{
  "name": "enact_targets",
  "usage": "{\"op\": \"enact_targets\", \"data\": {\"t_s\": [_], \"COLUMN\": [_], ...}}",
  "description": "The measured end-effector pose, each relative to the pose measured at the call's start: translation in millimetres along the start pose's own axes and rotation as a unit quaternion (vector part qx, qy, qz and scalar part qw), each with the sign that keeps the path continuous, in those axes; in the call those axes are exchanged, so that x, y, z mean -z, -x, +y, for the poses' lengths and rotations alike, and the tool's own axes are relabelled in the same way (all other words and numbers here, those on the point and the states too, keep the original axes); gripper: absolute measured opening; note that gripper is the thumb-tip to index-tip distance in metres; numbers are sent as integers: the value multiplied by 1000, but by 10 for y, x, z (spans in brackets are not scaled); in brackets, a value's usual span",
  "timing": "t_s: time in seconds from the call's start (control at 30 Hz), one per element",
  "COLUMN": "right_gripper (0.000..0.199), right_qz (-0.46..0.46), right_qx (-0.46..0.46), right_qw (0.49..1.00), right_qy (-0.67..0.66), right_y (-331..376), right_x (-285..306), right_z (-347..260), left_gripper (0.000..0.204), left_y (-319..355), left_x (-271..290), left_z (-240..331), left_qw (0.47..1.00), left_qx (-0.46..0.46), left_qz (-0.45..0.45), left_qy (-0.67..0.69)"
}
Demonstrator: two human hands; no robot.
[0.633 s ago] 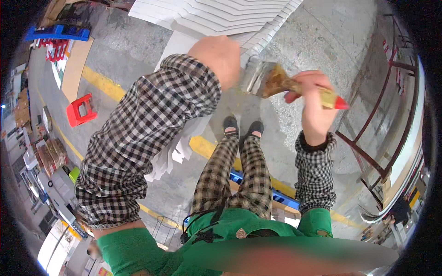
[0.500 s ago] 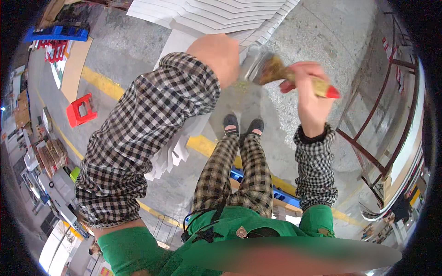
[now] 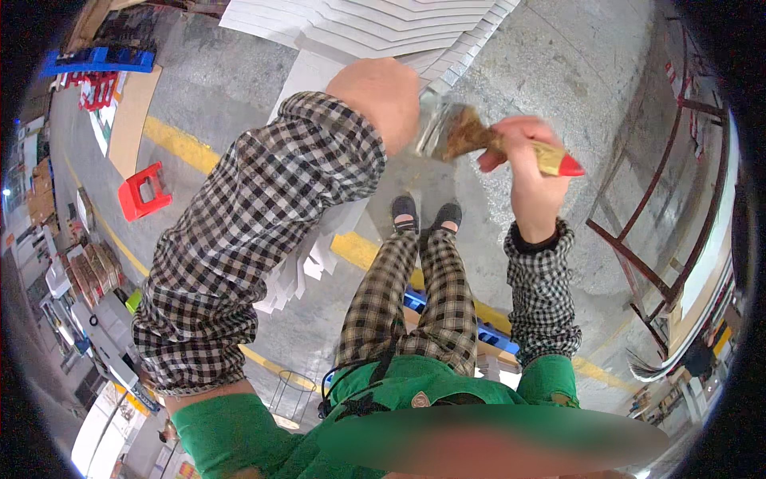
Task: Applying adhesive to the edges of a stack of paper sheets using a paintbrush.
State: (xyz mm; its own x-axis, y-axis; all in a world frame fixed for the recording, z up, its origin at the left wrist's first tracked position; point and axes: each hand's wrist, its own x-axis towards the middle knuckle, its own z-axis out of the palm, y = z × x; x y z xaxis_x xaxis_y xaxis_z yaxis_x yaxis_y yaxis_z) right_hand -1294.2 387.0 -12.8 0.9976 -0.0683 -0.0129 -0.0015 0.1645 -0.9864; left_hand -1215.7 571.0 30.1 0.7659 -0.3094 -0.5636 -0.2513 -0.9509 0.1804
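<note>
My right hand (image 3: 533, 156) is closed round the handle of a paintbrush (image 3: 471, 137). Its yellow handle ends in a red tip, the broad part is stained brown, and the silvery head end, blurred, points left toward my other hand. My left hand (image 3: 381, 100) is bent at the wrist over a long stack of white cardboard sheets (image 3: 375, 36), spread like overlapping steps. Only the back of that hand shows; its fingers are hidden, so their grip is not visible. Behind my left forearm, folded ends of the sheets (image 3: 291, 275) stick out lower down.
A red plastic stool (image 3: 145, 191) stands on the grey floor at left, near a brown board (image 3: 136, 120) and a blue pallet (image 3: 100, 61). At right is a dark metal frame rack (image 3: 638, 251). Yellow lines (image 3: 182, 145) cross the floor; another blue pallet (image 3: 496, 339) lies behind my legs.
The paintbrush in my right hand has shifted slightly left, closer to my left hand. My left hand and the stack stay nearly in place.
</note>
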Motion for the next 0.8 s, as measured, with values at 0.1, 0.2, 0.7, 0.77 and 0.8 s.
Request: {"op": "enact_targets", "data": {"t_s": [0.1,0.2,0.7,0.77,0.8], "right_gripper": [4,4,13,14,14], "right_qz": [5,13,29,44,45], "right_qx": [-24,15,-20,-48,-48], "right_qw": [999,1000,999,998,998], "right_qy": [-45,-13,-28,-6,-5], "right_y": [39,-45,83,58,71], "right_x": [6,-2,-41,-52,-23], "right_z": [39,-7,129,201,189], "left_gripper": [15,16,17,17,17], "left_y": [-2,3,11,5,1], "left_x": [-43,-5,-40,-55,-60], "left_z": [-9,-7,-26,-35,-35], "left_qw": [1000,1000,1000,1000,999], "left_qx": [-4,-11,-20,-27,-32], "left_qz": [25,2,8,8,9], "left_qy": [9,-18,-8,-8,-7]}}
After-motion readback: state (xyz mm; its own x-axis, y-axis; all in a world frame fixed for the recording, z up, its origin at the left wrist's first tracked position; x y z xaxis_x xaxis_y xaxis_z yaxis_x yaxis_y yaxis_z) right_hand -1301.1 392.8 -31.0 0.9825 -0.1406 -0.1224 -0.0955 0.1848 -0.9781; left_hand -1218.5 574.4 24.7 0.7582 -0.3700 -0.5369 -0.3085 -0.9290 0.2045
